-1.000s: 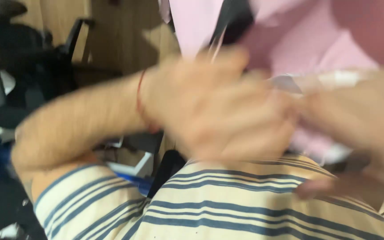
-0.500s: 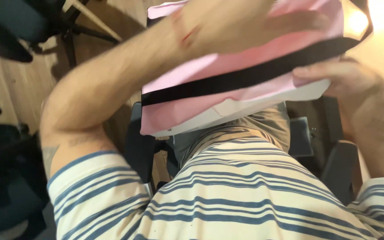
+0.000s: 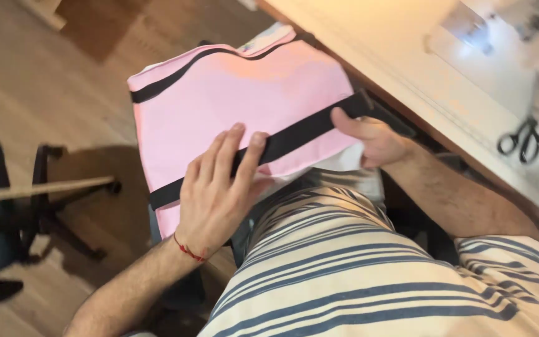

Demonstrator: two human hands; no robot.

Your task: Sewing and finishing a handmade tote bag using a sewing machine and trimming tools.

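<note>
A pink fabric piece [image 3: 244, 93] lies across my lap, with a black strap [image 3: 294, 134] running diagonally over it and a second black strap [image 3: 176, 68] near its far edge. My left hand [image 3: 216, 190] lies flat on the near strap, fingers spread over the pink cloth. A red thread circles that wrist. My right hand [image 3: 372, 137] pinches the right end of the same strap and the fabric edge, beside a white lining layer [image 3: 344, 159]. I wear a striped shirt [image 3: 369, 268].
A light tabletop [image 3: 407, 43] stands to the right, with black scissors [image 3: 522, 137] on it. On the left is a dark office chair [image 3: 1, 212] on a wooden floor [image 3: 51, 100], with a wooden stick [image 3: 38, 187] crossing it.
The view has steadied and swung toward the table. The pink fabric has come down onto my lap, and my left hand has moved from its top onto the black strap.
</note>
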